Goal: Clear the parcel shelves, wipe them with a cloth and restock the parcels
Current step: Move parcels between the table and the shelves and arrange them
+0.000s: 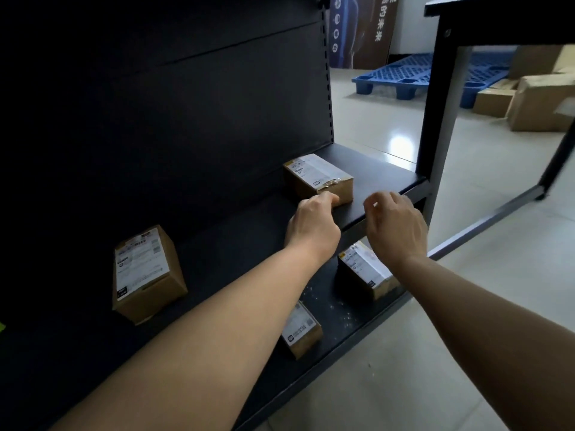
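the small white-labelled brown cardboard parcel [317,177] lies flat on the black metal shelf [389,178]. the left hand [314,220] touches its near end, fingers curled; whether they clasp it i cannot tell. the right hand [396,227] hovers beside, loose and empty, probably to steady the lift.

Upper shelf [384,178] — left parcel [146,272], right parcel [317,175]; lower shelf [342,315] — two parcels [364,269] [300,331]

A blue plastic pallet [401,73] and cardboard cartons [541,102] sit on a glossy, pale tiled floor [466,306] near a printed banner [364,26].
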